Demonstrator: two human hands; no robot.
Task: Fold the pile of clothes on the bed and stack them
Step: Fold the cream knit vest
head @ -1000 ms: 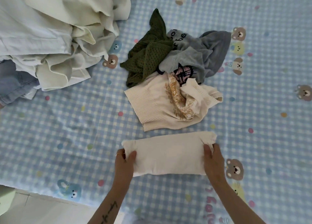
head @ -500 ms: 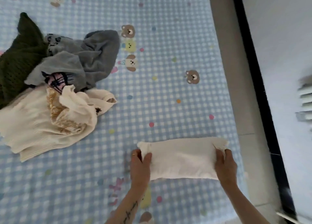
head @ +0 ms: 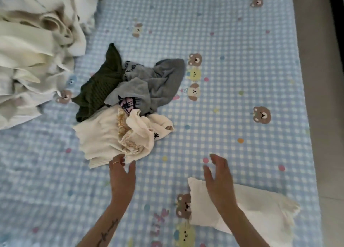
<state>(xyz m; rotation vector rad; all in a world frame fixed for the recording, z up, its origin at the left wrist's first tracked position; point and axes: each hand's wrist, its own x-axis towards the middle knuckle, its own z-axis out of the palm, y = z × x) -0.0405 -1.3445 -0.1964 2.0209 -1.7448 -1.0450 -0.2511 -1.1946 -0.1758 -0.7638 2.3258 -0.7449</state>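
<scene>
Folded cream garment lay flat at the near right of the bed, close to the bed's right edge. Half a second earlier both hands had it pinched by its two short ends; both had since let go. Judged: that piece is done and marks the start of the stack.

Right hand hovered over the folded piece's left end, fingers straight and spread, holding nothing. Whether the palm touched the cloth could not be told; motion blur on the fingers.

Left hand had gone forward and left to the pile. Fingers extended, not curled, tips at the near hem of the cream ribbed knit, the lowest and closest item in the pile. Nothing gripped. A ring showed on one finger.

The pile sat mid-bed, beyond and left of the hands: cream ribbed knit in front, a cream piece with tan lace trim bunched on it, grey garment behind, dark green knit at back left. All unfolded, tangled together.

Folded piece and pile well apart, open sheet between. Larger heap of pale bedding at the far left, separate from the pile.

Judged: the next item is being chosen, likely the cream knit. The lace-trimmed piece lay across it, so a pull at the hem may drag that along. Several items left; task in its early part.
</scene>
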